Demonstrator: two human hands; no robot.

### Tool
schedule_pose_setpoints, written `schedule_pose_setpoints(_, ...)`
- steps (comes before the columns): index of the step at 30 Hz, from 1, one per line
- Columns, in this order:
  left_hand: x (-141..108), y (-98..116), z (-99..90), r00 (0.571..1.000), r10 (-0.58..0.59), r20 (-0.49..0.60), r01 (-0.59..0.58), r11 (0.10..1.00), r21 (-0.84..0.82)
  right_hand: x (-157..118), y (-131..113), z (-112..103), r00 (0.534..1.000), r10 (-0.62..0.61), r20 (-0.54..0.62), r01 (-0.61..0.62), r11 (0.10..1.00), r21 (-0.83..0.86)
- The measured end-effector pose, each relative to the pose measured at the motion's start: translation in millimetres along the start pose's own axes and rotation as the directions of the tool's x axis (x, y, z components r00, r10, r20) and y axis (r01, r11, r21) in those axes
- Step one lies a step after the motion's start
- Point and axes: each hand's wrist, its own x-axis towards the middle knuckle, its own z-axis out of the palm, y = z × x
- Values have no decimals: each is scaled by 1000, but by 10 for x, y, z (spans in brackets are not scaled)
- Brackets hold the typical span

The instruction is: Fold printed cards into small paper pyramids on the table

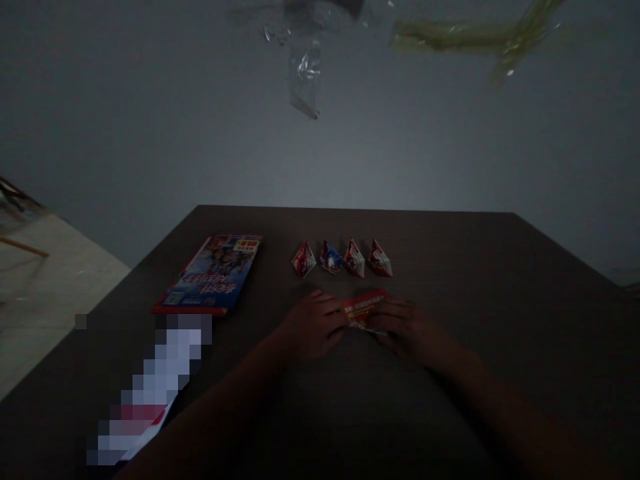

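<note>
A small red printed paper (364, 305), folded and with pale lettering, lies between my two hands near the middle of the table. My left hand (313, 325) has its fingertips closed at the paper's left edge. Over the right part of the paper, my right hand (407, 328) is bent, gripping it with the thumb side low and mostly hidden. Just beyond my hands stand several pointed folded paper pieces in a row: a red one (303, 260), a blue one (330, 258) and red-and-white ones (354, 259) to the right.
The dark table (450, 267) meets a grey wall (425, 153). To the left lies a stack of colourful printed leaflets (213, 270). A pixelated pale object (165, 380) lies nearer, beside my left forearm. Clear tape (305, 73) and yellowish tape (455, 35) stick to the wall.
</note>
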Motion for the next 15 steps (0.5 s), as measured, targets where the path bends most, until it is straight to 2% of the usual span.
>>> schedule_pose_setpoints(5,-35,-76,-49,998,-3,60,4,1000,-15,13,-26,-83,995,31,90,-37,997,64)
schedule_pose_setpoints(8,-20,-63,-60,996,8,90,-6,1000,-28,37,-57,-85,996,28,81,-36,996,88)
schedule_pose_setpoints(12,-2,-16,-20,997,28,73,-22,997,-80,84,-88,-14,997,59,58,-64,994,90)
schedule_pose_setpoints(15,-1,11,11,998,22,63,-16,995,-95,124,-107,52,997,45,59,-54,984,172)
